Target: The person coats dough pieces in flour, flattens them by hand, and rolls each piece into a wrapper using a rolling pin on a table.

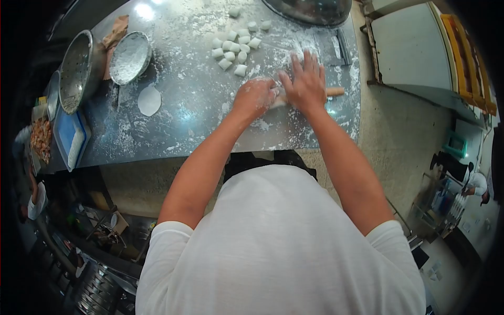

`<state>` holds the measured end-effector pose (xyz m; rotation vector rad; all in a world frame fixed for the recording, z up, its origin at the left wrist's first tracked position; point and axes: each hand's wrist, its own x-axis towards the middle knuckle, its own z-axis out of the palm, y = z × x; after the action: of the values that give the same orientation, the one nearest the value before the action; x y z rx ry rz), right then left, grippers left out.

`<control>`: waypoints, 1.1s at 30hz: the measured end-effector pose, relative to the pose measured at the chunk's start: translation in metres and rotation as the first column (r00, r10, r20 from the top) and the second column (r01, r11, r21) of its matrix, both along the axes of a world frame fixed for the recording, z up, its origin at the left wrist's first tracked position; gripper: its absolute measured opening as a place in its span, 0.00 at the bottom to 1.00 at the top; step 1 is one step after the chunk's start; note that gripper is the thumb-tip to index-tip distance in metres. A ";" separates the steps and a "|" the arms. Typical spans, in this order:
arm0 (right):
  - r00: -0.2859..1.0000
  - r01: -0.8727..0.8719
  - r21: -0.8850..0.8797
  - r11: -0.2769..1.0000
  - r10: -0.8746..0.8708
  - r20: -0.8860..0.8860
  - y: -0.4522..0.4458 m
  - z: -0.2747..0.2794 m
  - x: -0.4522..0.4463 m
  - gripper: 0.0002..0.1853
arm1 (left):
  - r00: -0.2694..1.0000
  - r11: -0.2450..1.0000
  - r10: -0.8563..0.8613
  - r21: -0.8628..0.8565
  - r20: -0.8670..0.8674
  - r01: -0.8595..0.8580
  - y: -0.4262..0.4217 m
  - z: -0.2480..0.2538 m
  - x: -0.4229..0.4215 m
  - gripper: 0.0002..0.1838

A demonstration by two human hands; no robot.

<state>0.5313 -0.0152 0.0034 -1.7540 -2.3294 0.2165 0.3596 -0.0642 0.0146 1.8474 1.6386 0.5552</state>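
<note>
My right hand (305,86) lies flat with its fingers stretched out, its palm over a wooden rolling pin (335,91) whose end sticks out to the right. Just left of it, my left hand (254,98) has its fingers curled together at the edge of a piece of dough (279,102), mostly covered by the hands. Several small white dough pieces (231,46) lie in a cluster beyond my left hand. A flat round dough wrapper (149,101) rests farther left on the floury metal table (173,126).
Left on the table are a bowl of flour (130,59), a large metal bowl (79,73), a blue tray (71,134) and chopped filling (40,137). A dark round pan (310,11) stands at the back edge. Other people are at the far left and right.
</note>
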 end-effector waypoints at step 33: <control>1.000 0.011 -0.007 1.000 -0.011 -0.001 0.028 -0.008 -0.009 0.37 | 0.987 0.986 0.103 -0.142 0.123 -0.085 0.014 0.005 0.000 0.16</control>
<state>0.5219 0.0131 -0.0050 -1.7692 -2.3200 0.2240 0.3593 -0.0502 0.0194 1.6083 1.6412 0.5757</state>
